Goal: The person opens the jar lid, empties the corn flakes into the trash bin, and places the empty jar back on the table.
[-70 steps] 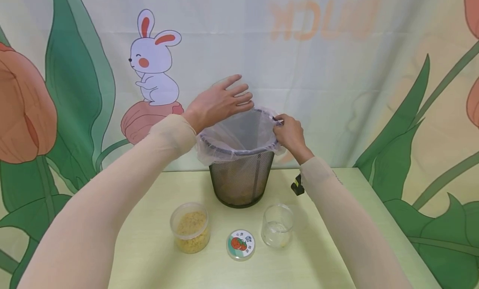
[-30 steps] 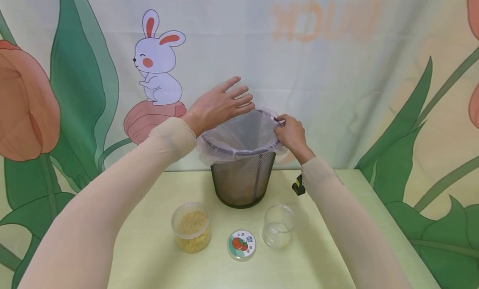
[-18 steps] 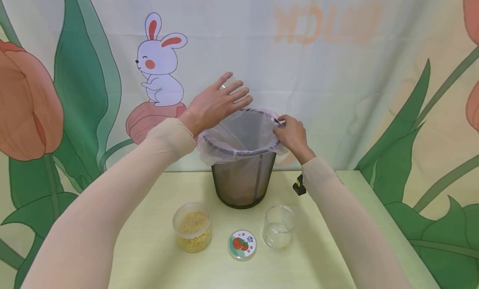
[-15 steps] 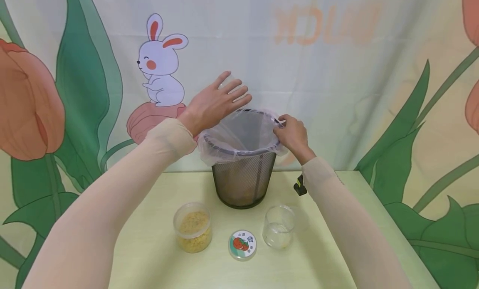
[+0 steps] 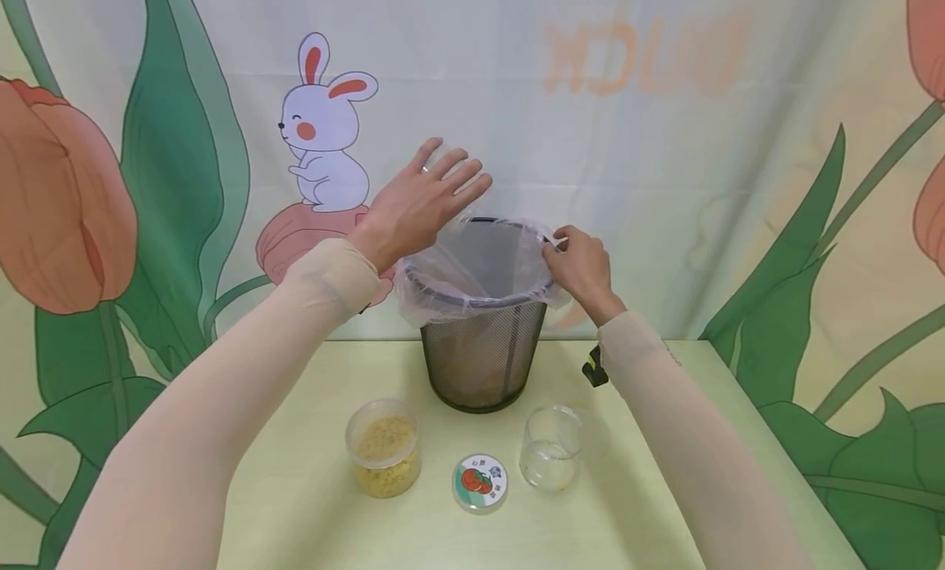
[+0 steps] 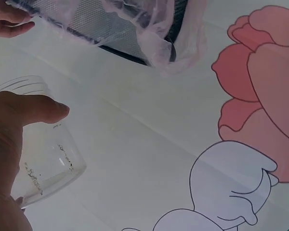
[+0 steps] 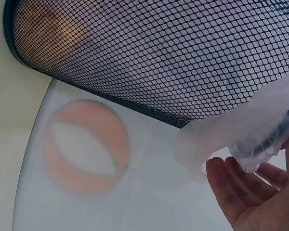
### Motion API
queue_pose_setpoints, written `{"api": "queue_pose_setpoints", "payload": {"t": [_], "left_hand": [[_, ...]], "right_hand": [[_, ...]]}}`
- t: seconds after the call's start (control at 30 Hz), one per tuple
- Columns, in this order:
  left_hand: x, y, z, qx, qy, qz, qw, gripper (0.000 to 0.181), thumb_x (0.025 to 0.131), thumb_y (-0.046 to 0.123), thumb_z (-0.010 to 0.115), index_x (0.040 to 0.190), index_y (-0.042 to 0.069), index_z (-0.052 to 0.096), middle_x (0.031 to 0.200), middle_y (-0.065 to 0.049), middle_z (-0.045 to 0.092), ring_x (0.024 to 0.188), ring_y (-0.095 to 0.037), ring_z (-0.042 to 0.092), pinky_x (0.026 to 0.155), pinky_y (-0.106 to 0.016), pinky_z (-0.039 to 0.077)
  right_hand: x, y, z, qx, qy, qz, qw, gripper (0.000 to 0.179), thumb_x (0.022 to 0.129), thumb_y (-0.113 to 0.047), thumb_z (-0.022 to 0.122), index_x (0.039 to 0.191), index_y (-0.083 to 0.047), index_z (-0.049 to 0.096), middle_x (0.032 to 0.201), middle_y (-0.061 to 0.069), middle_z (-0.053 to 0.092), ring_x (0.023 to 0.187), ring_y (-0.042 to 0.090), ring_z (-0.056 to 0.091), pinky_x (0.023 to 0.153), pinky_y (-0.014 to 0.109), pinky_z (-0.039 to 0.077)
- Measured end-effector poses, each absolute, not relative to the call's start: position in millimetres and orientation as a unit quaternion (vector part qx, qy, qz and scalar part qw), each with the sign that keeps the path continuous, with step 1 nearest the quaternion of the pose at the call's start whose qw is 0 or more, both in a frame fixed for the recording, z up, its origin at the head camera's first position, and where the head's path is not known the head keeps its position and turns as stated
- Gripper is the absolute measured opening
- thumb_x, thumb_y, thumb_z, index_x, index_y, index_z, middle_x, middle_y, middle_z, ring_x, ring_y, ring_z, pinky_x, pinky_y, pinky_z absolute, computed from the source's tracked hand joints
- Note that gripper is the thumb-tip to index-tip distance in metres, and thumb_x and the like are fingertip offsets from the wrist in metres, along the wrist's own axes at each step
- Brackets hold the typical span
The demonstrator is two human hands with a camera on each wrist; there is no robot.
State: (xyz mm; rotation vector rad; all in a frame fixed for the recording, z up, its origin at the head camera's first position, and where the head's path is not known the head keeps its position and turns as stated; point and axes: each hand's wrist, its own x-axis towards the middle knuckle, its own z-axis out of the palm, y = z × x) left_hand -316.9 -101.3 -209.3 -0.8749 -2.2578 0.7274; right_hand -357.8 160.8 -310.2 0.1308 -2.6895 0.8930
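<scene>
A black mesh wastebasket [image 5: 480, 361] stands upright at the back of the table, lined with a thin pinkish plastic bag [image 5: 435, 309] folded over its rim. Above its left side, my left hand [image 5: 413, 205] holds a clear jar [image 6: 55, 161], tilted, with small dark flecks along its inner wall. From the head view that jar is mostly hidden behind the hand. My right hand [image 5: 579, 262] grips the basket's right rim through the liner; in the right wrist view, its fingers [image 7: 241, 185] bend around the rim from outside. Something brownish shows through the mesh near the bottom.
In front of the basket stand a clear tub [image 5: 384, 451] of yellow crumbly stuff and an uncovered clear jar [image 5: 551, 451] with a little residue. Between them lies a round lid [image 5: 480, 481] with a tomato picture. A small black object [image 5: 595, 367] sits beside the right sleeve.
My left hand has risen slightly and turned, its fingers now pointing more upward and farther from the basket's opening. The right hand keeps its hold on the rim. The head view has shifted a little.
</scene>
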Motion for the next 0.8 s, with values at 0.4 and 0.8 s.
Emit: {"api": "queue_pose_setpoints", "payload": {"t": [0.4,0.8], "left_hand": [[-312,-103,-215,-0.319,-0.868,0.169,0.34,0.07,0.086,0.007,0.063,0.148,0.013,0.032,0.15,-0.01,0.04,0.141,-0.031,0.032,0.119,-0.055,0.02],[-308,-113,-219,-0.273,-0.898,0.046,0.341,0.081,0.079,0.013,0.072,0.149,0.012,0.033,0.151,-0.01,0.039,0.14,-0.031,0.032,0.119,-0.054,0.019]], "right_hand": [[-356,165,-305,0.058,-0.93,0.313,0.186,0.047,0.094,-0.037,0.047,0.131,-0.011,0.058,0.119,0.011,0.07,0.1,0.035,0.067,0.084,0.047,0.054],[-333,155,-281,0.116,-0.913,0.315,0.232,0.044,0.094,-0.033,0.052,0.133,-0.012,0.057,0.122,0.011,0.067,0.106,0.028,0.067,0.087,0.047,0.052]]}}
